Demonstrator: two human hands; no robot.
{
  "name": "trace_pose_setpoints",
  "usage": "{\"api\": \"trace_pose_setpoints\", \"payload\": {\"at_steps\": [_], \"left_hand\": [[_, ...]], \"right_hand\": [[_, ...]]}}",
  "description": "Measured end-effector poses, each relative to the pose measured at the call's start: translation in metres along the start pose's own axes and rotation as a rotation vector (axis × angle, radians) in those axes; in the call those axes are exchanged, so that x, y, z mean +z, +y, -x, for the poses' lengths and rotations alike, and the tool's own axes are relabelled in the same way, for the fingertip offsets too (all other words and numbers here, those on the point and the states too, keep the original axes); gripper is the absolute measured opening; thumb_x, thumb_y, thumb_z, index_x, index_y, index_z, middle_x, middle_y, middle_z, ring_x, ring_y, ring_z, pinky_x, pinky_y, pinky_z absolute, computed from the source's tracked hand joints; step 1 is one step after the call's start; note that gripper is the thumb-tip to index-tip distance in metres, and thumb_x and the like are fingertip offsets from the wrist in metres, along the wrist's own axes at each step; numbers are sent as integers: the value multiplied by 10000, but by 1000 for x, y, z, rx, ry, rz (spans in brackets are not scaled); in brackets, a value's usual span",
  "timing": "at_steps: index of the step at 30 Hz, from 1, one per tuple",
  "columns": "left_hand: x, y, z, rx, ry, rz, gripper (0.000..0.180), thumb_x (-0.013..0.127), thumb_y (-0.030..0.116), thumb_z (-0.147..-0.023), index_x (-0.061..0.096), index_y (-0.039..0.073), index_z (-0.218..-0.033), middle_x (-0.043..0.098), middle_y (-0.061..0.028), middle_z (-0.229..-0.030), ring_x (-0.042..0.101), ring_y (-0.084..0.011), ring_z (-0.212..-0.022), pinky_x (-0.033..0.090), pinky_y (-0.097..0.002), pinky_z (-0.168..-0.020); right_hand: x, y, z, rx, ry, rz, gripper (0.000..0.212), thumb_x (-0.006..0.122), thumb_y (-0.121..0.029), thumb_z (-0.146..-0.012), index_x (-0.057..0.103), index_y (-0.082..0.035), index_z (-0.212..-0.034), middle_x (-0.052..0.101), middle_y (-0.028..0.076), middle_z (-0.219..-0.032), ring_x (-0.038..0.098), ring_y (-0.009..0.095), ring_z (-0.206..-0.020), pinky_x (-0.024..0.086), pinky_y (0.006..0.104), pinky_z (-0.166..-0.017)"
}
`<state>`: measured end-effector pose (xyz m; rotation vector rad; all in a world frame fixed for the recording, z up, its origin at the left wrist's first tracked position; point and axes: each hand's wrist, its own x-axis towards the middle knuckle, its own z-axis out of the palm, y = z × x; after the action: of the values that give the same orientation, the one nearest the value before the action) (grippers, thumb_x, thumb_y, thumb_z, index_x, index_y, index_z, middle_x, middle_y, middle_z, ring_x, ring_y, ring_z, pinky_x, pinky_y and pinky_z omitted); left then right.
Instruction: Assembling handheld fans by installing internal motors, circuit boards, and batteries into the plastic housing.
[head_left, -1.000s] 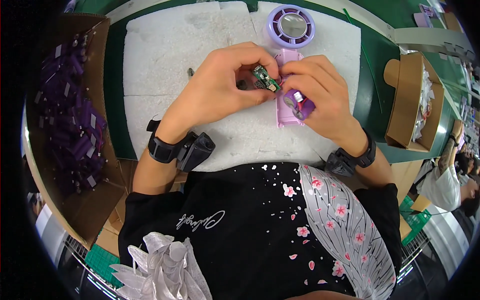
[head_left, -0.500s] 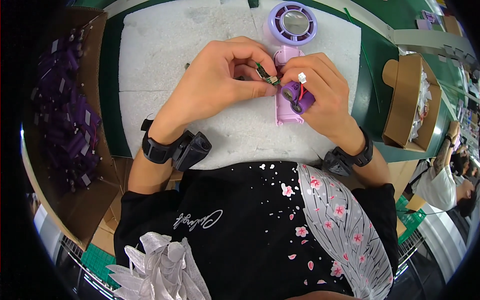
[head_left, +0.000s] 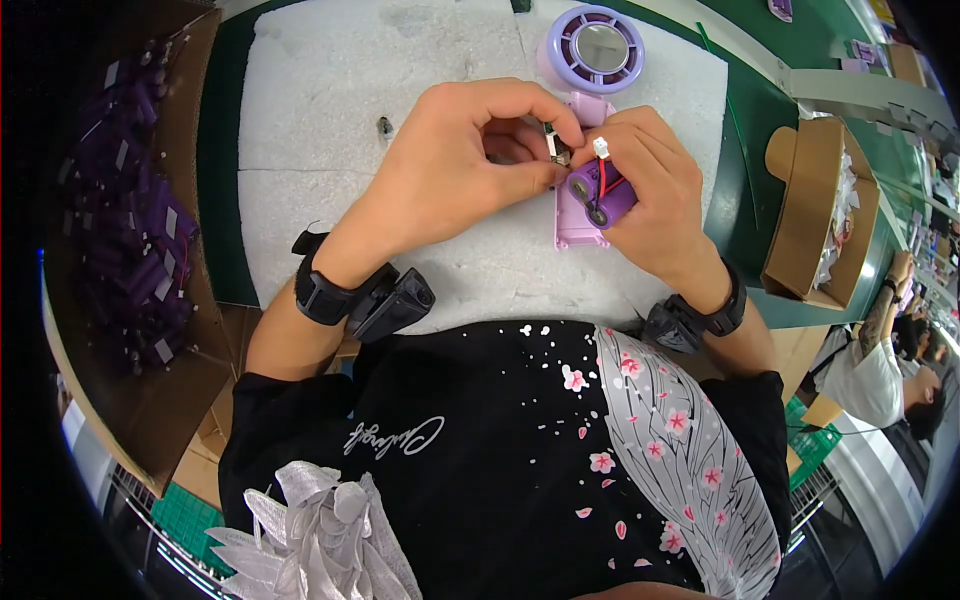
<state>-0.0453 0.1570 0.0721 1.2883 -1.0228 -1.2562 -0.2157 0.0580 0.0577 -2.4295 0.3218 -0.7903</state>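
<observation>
Broadly, beneath everything spreads my dark green tabletop (head_left: pixel 742 215), carrying a white foam sheet (head_left: pixel 320 110). Left of the sheet stands a large brown cardboard box (head_left: pixel 192 140) heaped with purple cylindrical cells; to the right, a smaller brown cardboard carton (head_left: pixel 792 225) holds whitish pieces. My left hand (head_left: pixel 445 165) and right hand (head_left: pixel 658 185) meet over the sheet, fingertips close together. Just beyond them sits a round lilac plastic fan head (head_left: pixel 604 48) with a silvery centre. Nearer me, a long pale pink plastic housing (head_left: pixel 577 228) lies partly hidden under my right hand; whether it joins the fan head, I cannot tell. My right grip is curled closed around a pair of purple cylindrical battery cells (head_left: pixel 614 203), above the housing. My left grip is pinched nearly together, thumb and forefinger on a small green circuit board (head_left: pixel 553 143), mostly covered. A tiny white plug (head_left: pixel 600 147) on red and black wires rises from the cells beside my right fingers.
</observation>
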Motion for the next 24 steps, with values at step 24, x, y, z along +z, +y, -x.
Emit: {"api": "trace_pose_setpoints", "payload": {"at_steps": [24], "left_hand": [[-8, 1, -1, -45, -72, -165, 137, 603, -76, -814, 619, -13, -935, 584, -21, -943, 572, -96, -858, 482, -234, -777]], "right_hand": [[-16, 10, 11, 130, 70, -369, 363, 825, -60, -658, 590, 10, -926, 633, 119, -917, 593, 171, -778, 478, 247, -658]]}}
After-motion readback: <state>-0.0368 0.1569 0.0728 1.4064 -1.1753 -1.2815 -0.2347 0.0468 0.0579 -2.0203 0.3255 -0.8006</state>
